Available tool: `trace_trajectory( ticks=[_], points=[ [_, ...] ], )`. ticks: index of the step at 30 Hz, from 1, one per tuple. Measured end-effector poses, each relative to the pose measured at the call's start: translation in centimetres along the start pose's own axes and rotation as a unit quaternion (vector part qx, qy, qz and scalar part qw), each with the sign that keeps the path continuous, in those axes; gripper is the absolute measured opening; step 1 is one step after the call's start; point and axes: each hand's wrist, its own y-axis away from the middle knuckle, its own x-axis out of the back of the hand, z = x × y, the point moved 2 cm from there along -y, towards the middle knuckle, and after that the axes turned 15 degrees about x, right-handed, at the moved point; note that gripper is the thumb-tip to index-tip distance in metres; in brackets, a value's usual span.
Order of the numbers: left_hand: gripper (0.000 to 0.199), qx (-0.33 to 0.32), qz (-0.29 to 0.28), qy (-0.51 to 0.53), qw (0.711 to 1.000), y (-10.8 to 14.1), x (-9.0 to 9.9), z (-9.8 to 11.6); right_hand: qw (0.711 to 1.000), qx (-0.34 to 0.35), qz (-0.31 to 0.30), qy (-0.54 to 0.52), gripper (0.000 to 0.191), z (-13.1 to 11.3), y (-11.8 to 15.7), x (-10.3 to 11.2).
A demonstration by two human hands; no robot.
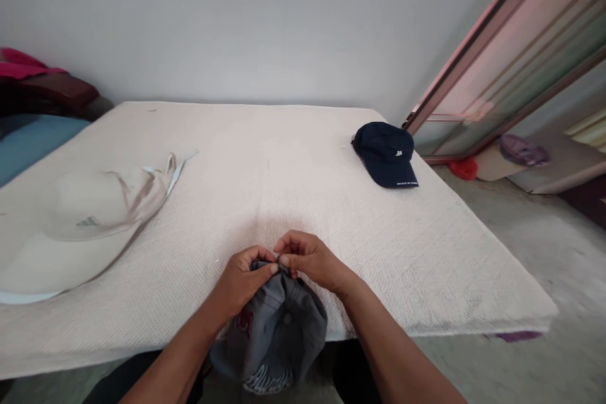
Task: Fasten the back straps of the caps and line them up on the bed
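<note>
A grey baseball cap point(279, 334) with a stitched logo hangs over the near edge of a white woven mattress point(303, 170). My left hand point(243, 281) and my right hand point(307, 259) pinch its upper edge close together, and my fingers hide the part they hold. Further back on the mattress, a navy baseball cap point(384, 154) lies apart from my hands. On the left, nearer than the navy cap, a beige wide-brimmed hat point(89, 221) lies flat, with a pale strap running from it.
Dark and blue bedding point(38, 129) with a pink cloth lies beyond the mattress's left side. A glass sliding door point(502, 57) stands at the right. A red object point(464, 168) and a purple object point(523, 150) sit beyond it. A grey floor borders the mattress's right side.
</note>
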Motion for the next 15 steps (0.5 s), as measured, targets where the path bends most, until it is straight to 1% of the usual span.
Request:
trace_trajectory(
  ticks=[4, 6, 11, 15],
  points=[
    [0.024, 0.044, -0.033, 0.066, 0.996, -0.11, -0.13, -0.48, 1.0, -0.004, -0.003, 0.002, 0.016, -0.08, 0.01, -0.17],
    [0.025, 0.063, -0.04, 0.091, 0.993, -0.09, -0.23, -0.61, 1.0, -0.003, -0.002, 0.002, 0.017, -0.14, 0.0, -0.22],
    [0.025, 0.073, -0.032, 0.105, 0.991, 0.16, -0.39, -0.52, 1.0, 0.001, 0.001, 0.02, 0.015, -0.1, -0.03, -0.32],
    [0.021, 0.065, -0.015, 0.084, 0.994, 0.1, -0.37, -0.69, 0.999, 0.003, 0.0, 0.046, 0.011, 0.12, 0.02, -0.38]
  ],
)
